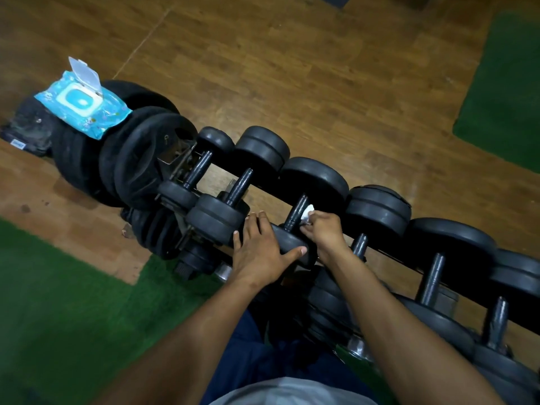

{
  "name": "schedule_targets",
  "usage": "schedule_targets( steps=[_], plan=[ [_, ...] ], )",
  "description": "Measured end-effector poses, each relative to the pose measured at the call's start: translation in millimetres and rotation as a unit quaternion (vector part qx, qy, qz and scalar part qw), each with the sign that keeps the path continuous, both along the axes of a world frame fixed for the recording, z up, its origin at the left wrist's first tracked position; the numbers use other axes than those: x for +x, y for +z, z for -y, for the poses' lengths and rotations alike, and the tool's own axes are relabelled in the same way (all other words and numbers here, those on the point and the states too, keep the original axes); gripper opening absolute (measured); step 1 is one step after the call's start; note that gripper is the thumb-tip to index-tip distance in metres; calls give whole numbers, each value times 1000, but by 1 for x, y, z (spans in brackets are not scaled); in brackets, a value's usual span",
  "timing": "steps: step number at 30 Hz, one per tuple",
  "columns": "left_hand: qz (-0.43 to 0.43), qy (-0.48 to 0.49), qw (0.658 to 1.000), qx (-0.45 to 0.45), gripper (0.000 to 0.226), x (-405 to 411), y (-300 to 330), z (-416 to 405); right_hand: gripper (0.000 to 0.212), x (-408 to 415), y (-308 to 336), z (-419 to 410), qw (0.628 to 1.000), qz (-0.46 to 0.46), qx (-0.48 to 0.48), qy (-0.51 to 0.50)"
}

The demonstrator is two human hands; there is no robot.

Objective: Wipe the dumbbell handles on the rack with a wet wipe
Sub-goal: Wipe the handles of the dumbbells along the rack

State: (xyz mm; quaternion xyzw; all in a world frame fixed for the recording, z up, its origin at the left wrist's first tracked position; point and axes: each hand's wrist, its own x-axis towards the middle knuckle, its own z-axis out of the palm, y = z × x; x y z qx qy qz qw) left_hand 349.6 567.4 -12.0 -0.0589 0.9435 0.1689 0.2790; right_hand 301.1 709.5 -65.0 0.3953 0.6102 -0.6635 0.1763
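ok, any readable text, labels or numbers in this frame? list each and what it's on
None can be read.
Light-blue wet wipe pack with open white flip lid, lying on the stacked black weight plates: printed pattern, no legible words.
Small blue-white tag on the dark bag at far left: too blurred.
Black round dumbbell heads: no markings can be made out.

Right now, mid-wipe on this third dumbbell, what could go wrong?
1. The wet wipe is bunched small in the right hand, so parts of the handle may go unwiped.
2. The left hand presses on the near weight head; if the dumbbell rolls, fingers could get pinched against the neighbouring one.
3. The wipes pack sits open, so wipes may dry.
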Motion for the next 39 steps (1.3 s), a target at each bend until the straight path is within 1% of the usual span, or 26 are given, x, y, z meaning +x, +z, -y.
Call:
schedule_targets(
  steps=[3,4,5,7,9,11,13,15,17,19,21,22,24,25,28,30,32,35,36,38,39],
  plan=[
    [5,1,1000,-2,130,-1,0,0,22,-17,-1,-1,1000,7,12,-14],
    [5,0,1000,-2,130,-1,0,0,25,-22,0,0,1000,12,11,-26],
    [6,-1,1000,-2,130,-1,0,0,28,-26,-1,0,999,21,1,-35],
    [8,0,1000,0,130,0,0,0,25,-27,-1,0,998,45,-26,-31],
    [6,2,1000,1,130,-1,0,0,23,-22,-2,-2,996,84,-33,5],
    [4,3,1000,0,130,-2,-1,1,24,-13,-3,-3,991,115,-22,68],
    [5,1,1000,2,131,-1,-2,1,24,-8,-2,-4,982,124,-6,139],
    [6,-2,1000,2,130,-1,-1,1,25,-9,0,-5,976,123,12,181],
    [7,-3,1000,2,130,-1,0,2,34,-12,0,-6,974,118,17,192],
    [6,-2,1000,2,130,-1,0,2,36,-11,2,-5,970,111,38,212],
    [1,-3,1000,1,130,-1,-1,2,27,-7,1,-5,964,101,61,240],
    [-1,-3,1000,1,129,-1,0,1,20,-5,0,-6,961,92,68,251],
    [-4,-4,1000,2,129,-1,0,1,6,-2,-2,-12,963,74,67,249],
    [-5,-4,1000,1,129,-1,-1,1,4,-1,-2,-14,966,64,61,242],
    [-5,-6,1000,0,129,0,-1,2,12,0,-3,-16,972,47,55,223],
    [-6,-8,1000,-2,129,0,-1,2,12,-2,-1,-12,974,50,53,216],
    [-7,-9,1000,-3,129,-1,-1,2,11,-6,2,-8,974,63,39,214],
    [-2,-10,1000,-3,128,-2,1,2,21,-8,2,-5,975,86,21,205],
    [0,-11,1000,-3,128,-2,1,2,17,-8,0,-4,974,84,31,209],
    [-4,-11,1000,-6,128,-1,1,2,10,-6,-4,-4,964,77,85,239],
    [-5,-12,1000,-6,128,-1,0,2,16,-3,2,-5,957,72,113,256]
  ],
)
